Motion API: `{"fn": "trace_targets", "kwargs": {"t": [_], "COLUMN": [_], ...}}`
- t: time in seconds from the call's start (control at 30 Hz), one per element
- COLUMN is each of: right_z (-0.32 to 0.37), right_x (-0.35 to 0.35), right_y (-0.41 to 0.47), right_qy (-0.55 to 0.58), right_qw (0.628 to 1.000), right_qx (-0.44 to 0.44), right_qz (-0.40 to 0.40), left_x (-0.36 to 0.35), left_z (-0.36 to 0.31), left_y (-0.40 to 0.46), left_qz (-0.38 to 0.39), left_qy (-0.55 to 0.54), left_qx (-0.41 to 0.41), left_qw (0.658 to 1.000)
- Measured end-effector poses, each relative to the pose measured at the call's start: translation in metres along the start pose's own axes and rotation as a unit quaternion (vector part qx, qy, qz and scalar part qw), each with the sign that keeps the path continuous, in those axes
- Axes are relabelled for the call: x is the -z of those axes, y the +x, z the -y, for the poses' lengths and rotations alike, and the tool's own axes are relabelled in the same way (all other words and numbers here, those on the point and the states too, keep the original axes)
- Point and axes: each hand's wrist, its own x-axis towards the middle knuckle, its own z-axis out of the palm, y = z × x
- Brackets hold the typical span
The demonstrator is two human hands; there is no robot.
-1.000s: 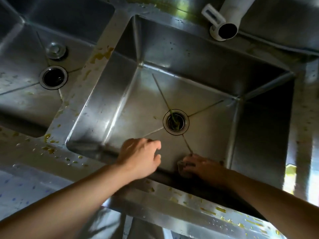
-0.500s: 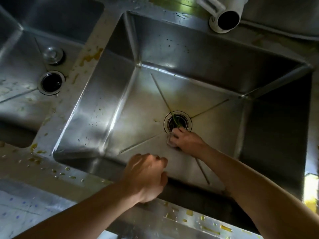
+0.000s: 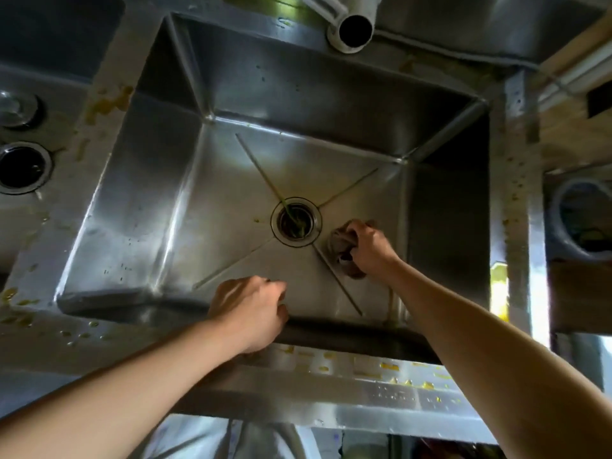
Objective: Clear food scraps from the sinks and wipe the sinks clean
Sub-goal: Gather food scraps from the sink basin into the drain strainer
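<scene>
Item: deep square stainless-steel sink basin (image 3: 159, 193), floor creased in four diagonal lines.

Right hand (image 3: 371, 248): fingers curled tight round a bunched brownish-grey cleaning cloth (image 3: 341, 250), pressing it to the basin floor.

Just left of that grip: round steel drain opening (image 3: 295, 222), a thin green vegetable stem (image 3: 291, 217) lying in it. A small green speck lies on the floor left of the drain.

Left hand (image 3: 251, 309): nearer than the cloth grip and to its left, at the basin's front edge, fingers loosely curled; whether it holds anything cannot be told.

Below both hands: flat steel front rim (image 3: 331, 385), spotted with yellow food scraps (image 3: 390, 366).

Far left of the grip: second steel basin (image 3: 20, 207) with a dark round drain (image 3: 21, 167).

Above the grip: white plastic spout (image 3: 352, 31), mouth facing the camera.
</scene>
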Motion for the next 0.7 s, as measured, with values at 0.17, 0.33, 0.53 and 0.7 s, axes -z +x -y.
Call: {"fn": "trace_targets", "kwargs": {"t": [0.17,0.33,0.53,0.7], "right_z": [-0.037,-0.056,-0.063,-0.066], "right_x": [0.016,0.004,-0.027,-0.046], "right_y": [-0.03,-0.047,-0.031,-0.01], "right_qy": [-0.1,-0.185,-0.262,-0.07], "right_qw": [0.98,0.941,0.921,0.946], "right_qx": [-0.168,-0.256,-0.219,-0.312], "right_qz": [0.05,0.117,0.187,0.059], "left_x": [0.001,0.005,0.001,-0.003], "left_z": [-0.002,-0.003,0.023,0.054], "left_y": [0.016,0.048,0.086,0.11], "left_qz": [0.056,0.054,0.047,0.076], "left_qy": [0.01,0.013,0.071,0.128], "left_qx": [-0.037,-0.049,-0.027,0.029], "left_qw": [0.998,0.997,0.996,0.988]}}
